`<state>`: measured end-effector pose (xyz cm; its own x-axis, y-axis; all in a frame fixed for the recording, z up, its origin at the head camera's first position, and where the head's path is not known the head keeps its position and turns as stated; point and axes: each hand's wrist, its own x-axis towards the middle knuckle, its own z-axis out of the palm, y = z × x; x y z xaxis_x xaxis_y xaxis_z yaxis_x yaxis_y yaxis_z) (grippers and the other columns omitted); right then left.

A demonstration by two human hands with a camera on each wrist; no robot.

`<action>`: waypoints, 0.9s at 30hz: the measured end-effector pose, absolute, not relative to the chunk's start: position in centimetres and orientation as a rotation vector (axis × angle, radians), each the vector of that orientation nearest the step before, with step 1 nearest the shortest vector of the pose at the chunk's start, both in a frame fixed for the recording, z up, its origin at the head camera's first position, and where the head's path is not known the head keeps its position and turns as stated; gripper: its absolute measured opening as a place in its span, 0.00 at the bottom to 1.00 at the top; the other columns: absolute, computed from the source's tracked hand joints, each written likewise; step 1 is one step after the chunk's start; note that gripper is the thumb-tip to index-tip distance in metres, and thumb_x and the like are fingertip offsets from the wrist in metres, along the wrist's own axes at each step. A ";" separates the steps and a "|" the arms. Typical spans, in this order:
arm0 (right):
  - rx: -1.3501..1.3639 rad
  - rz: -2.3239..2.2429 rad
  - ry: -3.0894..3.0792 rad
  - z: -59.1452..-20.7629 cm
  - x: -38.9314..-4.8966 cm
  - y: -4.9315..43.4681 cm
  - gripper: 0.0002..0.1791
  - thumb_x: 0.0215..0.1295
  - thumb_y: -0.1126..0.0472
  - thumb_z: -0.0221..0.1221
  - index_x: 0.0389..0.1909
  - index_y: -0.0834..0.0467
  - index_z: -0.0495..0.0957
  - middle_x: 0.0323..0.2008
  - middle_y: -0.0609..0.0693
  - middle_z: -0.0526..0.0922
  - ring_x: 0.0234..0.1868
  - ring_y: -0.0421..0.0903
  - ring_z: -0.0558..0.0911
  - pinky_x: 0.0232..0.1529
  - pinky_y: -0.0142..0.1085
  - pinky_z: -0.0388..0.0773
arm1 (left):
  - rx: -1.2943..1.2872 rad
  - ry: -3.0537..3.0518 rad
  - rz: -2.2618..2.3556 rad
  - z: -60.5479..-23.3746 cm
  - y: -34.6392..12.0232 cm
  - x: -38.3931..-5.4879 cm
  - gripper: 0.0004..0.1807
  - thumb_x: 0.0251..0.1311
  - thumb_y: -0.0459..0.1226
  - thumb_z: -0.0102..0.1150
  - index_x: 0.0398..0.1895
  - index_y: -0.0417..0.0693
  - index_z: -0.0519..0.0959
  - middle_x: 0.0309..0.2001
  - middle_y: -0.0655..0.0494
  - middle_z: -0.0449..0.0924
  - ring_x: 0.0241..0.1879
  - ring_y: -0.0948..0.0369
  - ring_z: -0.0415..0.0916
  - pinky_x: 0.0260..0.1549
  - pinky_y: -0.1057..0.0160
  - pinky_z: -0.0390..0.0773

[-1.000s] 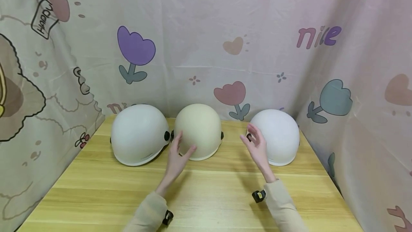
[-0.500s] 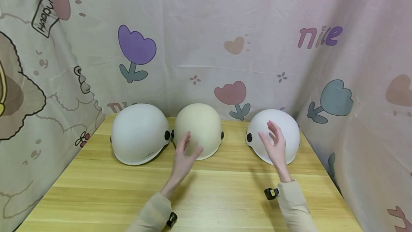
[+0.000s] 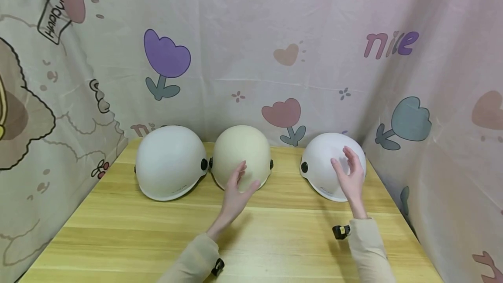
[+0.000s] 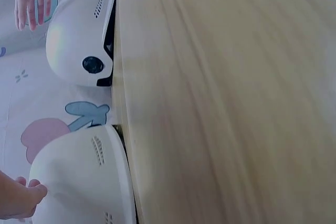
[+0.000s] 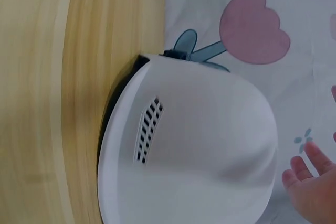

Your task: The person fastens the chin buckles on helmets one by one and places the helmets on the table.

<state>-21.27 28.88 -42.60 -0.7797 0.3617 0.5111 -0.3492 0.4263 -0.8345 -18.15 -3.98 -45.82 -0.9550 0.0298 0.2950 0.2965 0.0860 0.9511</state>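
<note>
Three helmets stand in a row along the back of the wooden table. A large off-white helmet is at the left, a cream helmet beside it, and a white helmet apart at the right. My left hand hovers in front of the cream helmet, thumb and fingers spread and holding nothing. In front of the white helmet is my right hand, its fingers loosely bent around air. The right wrist view shows this hand beside the white helmet's shell, with a gap between them.
The wooden table reaches toward me in front of the helmets. A patterned cloth hangs behind and along both sides. Between the cream and white helmets lies a gap; the off-white and cream ones nearly touch.
Both hands have moved to the right: the left across the front of the cream helmet, the right from the white helmet's left side to its front. The helmets have stayed put.
</note>
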 end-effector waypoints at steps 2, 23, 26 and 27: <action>-0.016 1.386 -2.034 -42.7 -21.4 29.2 0.31 0.65 0.67 0.65 0.69 0.63 0.69 0.68 0.63 0.73 0.71 0.58 0.69 0.76 0.51 0.62 | -0.337 -2.156 -1.970 -45.8 -3.6 -18.2 0.42 0.62 0.42 0.69 0.77 0.48 0.60 0.73 0.41 0.64 0.73 0.42 0.62 0.76 0.44 0.59; -0.135 1.293 -2.181 -43.3 -22.4 31.4 0.36 0.63 0.63 0.67 0.71 0.60 0.67 0.73 0.64 0.65 0.76 0.66 0.60 0.77 0.61 0.54 | -0.317 -2.151 -2.131 -46.4 -0.1 -18.9 0.42 0.64 0.45 0.66 0.78 0.48 0.58 0.75 0.41 0.60 0.74 0.42 0.60 0.76 0.42 0.57; -0.127 1.261 -2.202 -43.3 -22.7 31.6 0.36 0.62 0.63 0.68 0.71 0.60 0.67 0.73 0.63 0.66 0.76 0.64 0.61 0.77 0.61 0.54 | -0.322 -2.162 -2.143 -46.5 0.3 -19.0 0.43 0.64 0.45 0.66 0.78 0.48 0.57 0.75 0.40 0.60 0.74 0.41 0.60 0.76 0.42 0.58; -0.123 1.251 -2.208 -43.3 -22.8 31.7 0.36 0.62 0.63 0.68 0.71 0.60 0.68 0.72 0.63 0.66 0.75 0.64 0.61 0.77 0.61 0.54 | -0.321 -2.168 -2.145 -46.5 0.4 -19.0 0.43 0.64 0.46 0.65 0.78 0.48 0.57 0.75 0.39 0.60 0.74 0.41 0.60 0.76 0.42 0.58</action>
<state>-22.76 31.70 -43.35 -0.8204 0.3556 0.4478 -0.2015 0.5531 -0.8084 -18.98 0.39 -46.50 -0.9753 0.0958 0.1992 0.2002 0.0013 0.9798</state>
